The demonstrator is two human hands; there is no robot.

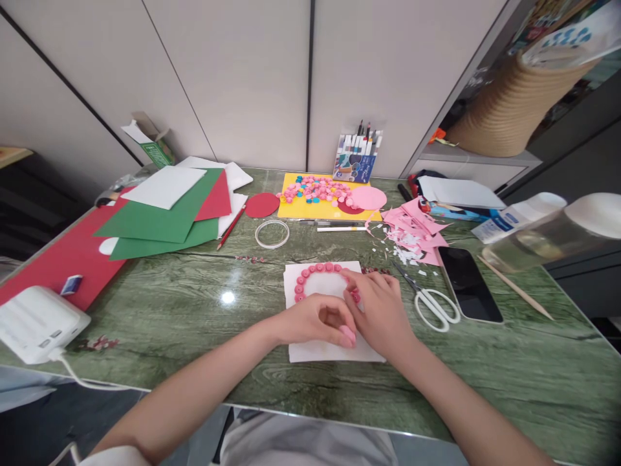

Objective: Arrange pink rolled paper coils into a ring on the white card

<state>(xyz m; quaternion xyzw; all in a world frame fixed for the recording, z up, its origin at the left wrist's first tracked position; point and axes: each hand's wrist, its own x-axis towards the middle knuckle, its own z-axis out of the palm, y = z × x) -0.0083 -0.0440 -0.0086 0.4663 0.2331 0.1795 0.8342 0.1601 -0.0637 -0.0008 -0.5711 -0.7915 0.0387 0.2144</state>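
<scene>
On a white sheet [315, 351] in front of me lies a ring of dark pink rolled-paper coils [299, 281]. My left hand [313, 320] hovers over the sheet's lower half, thumb and fingers pinched on a small pink paper coil [347, 334]. At the ring's right side is my right hand [381, 310], its fingers bent and closed by the coils there. The right hand hides part of the ring, and whatever its fingertips hold cannot be made out. The ring's lower side is behind my left hand.
Loose coils [317, 189] cover a yellow sheet [291, 210] at the back. To the right are scissors [434, 307], a phone [469, 285], pink scraps [417, 223] and a bottle [528, 243]. Leftward are green sheets [150, 221], a tape roll [272, 234] and a white charger [41, 323].
</scene>
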